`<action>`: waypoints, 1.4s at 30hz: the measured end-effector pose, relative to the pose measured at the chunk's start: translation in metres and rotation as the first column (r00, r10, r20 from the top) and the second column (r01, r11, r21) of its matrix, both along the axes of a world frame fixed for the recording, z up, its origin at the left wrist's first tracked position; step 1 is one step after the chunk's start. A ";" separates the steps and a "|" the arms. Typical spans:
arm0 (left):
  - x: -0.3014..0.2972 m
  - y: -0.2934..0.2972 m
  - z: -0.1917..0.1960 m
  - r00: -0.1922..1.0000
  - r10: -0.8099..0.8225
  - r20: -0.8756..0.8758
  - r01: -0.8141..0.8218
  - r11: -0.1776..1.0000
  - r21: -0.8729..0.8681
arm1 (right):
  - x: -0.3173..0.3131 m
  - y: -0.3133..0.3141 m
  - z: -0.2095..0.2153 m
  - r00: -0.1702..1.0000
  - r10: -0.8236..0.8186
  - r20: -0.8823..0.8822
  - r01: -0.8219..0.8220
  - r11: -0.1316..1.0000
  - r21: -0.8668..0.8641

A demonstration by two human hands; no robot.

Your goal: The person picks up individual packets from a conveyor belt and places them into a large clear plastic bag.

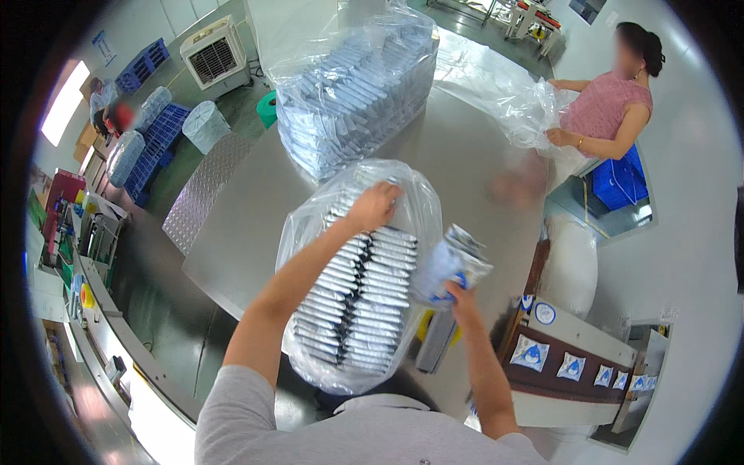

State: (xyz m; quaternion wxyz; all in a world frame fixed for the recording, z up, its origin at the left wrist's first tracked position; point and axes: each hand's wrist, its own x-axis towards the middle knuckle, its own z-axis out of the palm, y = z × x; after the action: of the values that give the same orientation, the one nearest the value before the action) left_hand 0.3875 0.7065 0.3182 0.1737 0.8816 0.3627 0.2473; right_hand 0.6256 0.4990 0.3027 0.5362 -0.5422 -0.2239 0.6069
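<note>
In front of me a clear plastic bag (425, 203) lies on the metal table with its mouth spread wide. Inside it, silver-white packets (387, 283) stand on edge in two long rows. My left hand (374, 208) reaches into the bag's far part, fingers curled against the packets there; what they grip is hidden. Just right of the bag, my right hand (463, 301) grips a small stack of white and blue packets (457, 263) by its near end, held over the table beside the rows.
Beyond stands a large clear bag (356, 101) filled with stacked packets. A conveyor (570, 391) carries single packets at right. Across the table a co-worker (608, 108) handles clear plastic film (504, 101). A grey metal piece (438, 341) lies near my right forearm. Blue pallets (159, 143) stand far left.
</note>
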 end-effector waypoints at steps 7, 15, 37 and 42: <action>0.068 0.186 0.033 0.921 -0.357 -0.154 0.289 0.893 -0.344 | -0.071 0.152 -0.027 0.173 -0.235 0.956 -0.353 0.892 0.283; 0.131 0.143 -0.057 0.555 -0.628 -0.545 0.265 0.755 -0.600 | -0.052 0.172 -0.064 -0.220 0.094 0.971 -0.484 0.853 -0.192; 0.167 0.168 0.046 0.967 -0.236 0.094 0.248 0.956 -0.156 | -0.097 0.186 -0.078 -0.226 0.172 0.959 -0.547 0.792 -0.271; 0.149 0.109 0.105 0.971 -0.115 -0.208 0.169 0.950 0.263 | -0.101 0.176 -0.080 -0.228 0.151 0.962 -0.428 0.872 -0.238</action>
State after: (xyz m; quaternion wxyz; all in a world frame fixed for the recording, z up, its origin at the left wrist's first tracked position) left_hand 0.5365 0.8159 0.4232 0.0297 0.9407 0.2744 0.1973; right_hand 0.5251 0.6752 0.2223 0.0694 -0.6844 -0.7221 0.0732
